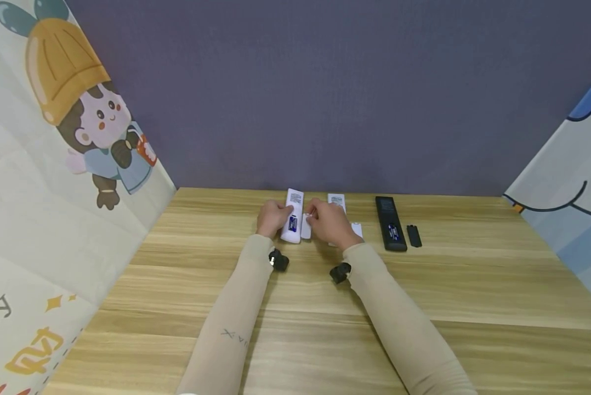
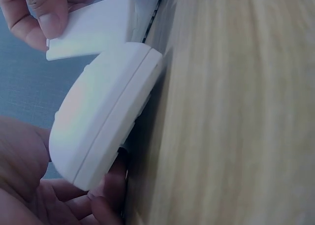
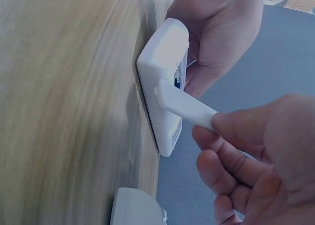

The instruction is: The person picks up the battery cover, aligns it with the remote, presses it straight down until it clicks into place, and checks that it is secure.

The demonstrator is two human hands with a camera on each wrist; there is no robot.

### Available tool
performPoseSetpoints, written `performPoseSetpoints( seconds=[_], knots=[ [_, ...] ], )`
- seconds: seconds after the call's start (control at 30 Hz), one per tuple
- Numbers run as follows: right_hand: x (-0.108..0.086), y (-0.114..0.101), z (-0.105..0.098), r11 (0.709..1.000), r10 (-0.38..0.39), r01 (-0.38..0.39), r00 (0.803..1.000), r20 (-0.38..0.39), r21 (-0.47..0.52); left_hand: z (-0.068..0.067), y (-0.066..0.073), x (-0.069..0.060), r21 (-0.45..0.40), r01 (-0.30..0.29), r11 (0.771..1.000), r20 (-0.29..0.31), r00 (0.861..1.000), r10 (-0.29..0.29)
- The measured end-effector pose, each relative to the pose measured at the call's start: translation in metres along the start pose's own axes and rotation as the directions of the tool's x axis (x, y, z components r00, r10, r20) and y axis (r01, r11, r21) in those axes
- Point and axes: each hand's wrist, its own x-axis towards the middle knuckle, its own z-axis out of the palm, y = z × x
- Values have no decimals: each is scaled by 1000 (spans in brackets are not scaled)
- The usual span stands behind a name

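A white remote control [image 1: 295,199] lies face down with blue batteries [image 1: 293,223] showing in its uncovered compartment. My left hand [image 1: 272,218] grips it by the left side, thumb on top and fingers at the edge. In my right hand [image 1: 332,224], thumb and fingers pinch a white battery cover [image 1: 306,227] held just to the right of that remote. From the right wrist view, the cover [image 3: 187,106] slants up from the remote's side [image 3: 157,92]. Against the left wrist view's blue background, the remote's rounded end [image 2: 93,112] hides part of the left fingers.
Partly hidden behind the right hand is a second white remote [image 1: 336,199], with a white cover [image 1: 357,230] beside it. Farther right lie a black remote [image 1: 387,211] with batteries showing and its black cover [image 1: 414,236]. A dark panel [image 1: 335,109] rises behind the wooden table [image 1: 305,340].
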Motion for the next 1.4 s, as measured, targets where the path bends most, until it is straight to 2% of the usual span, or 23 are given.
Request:
performPoseSetpoints(
  seconds=[0.3, 0.57, 0.7, 0.8, 1.03, 1.27, 1.4],
  knots=[
    [0, 3, -6, 999, 25, -26, 1000, 4, 23, -1, -1, -1, -72, 9, 997, 13, 1000, -8],
    [0, 4, -13, 998, 47, -48, 999, 27, 38, -4, 1, 1, -180, 46, 983, 65, 997, -35],
    [-1, 2, -20, 995, 42, -43, 999, 11, 89, -6, 3, 2, -236, 74, 969, 99, 994, -52],
    [-1, 1, -25, 991, 52, -51, 999, -8, 126, -10, 3, 5, -289, 99, 952, 121, 990, -66],
    [-2, -1, -33, 986, 79, -75, 997, -21, 148, -17, 2, 9, -463, 164, 871, 194, 978, -81],
    [-2, -2, -38, 984, 70, -61, 997, -45, 167, -19, 6, 6, -500, 186, 846, 232, 970, -76],
    [-2, -4, -41, 984, 70, -61, 996, -48, 170, -19, 7, 6, -508, 181, 842, 243, 968, -62]
  ],
)
